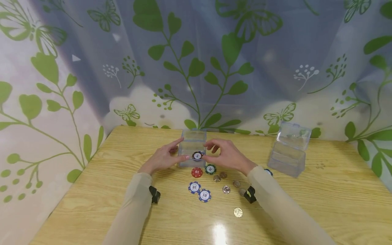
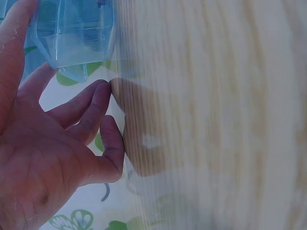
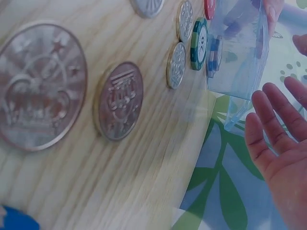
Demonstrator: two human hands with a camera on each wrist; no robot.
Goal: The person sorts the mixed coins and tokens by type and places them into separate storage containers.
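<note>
Between the two hands stands a clear plastic box (image 1: 192,163), its hinged lid (image 1: 194,135) raised at the back. My left hand (image 1: 162,158) holds the box at its left side, thumb at the front and index finger by the back corner; its other fingers lie loosely bent in the left wrist view. At the box's right side is my right hand (image 1: 228,154), with its thumb apart from its bent fingers (image 3: 268,108) and nothing between them. A dark-edged poker chip (image 1: 197,155) lies in the box. Blue-and-white chips (image 3: 214,57) show through its wall in the right wrist view.
Before the box lie a red chip (image 1: 197,172), a green chip (image 1: 210,169) and two blue chips (image 1: 194,187). Several metal tokens (image 1: 226,189) are scattered rightward. Another open clear box (image 1: 288,160) stands right, near a chip (image 1: 268,172) partly hidden by the right sleeve. A patterned curtain (image 1: 199,85) hangs behind.
</note>
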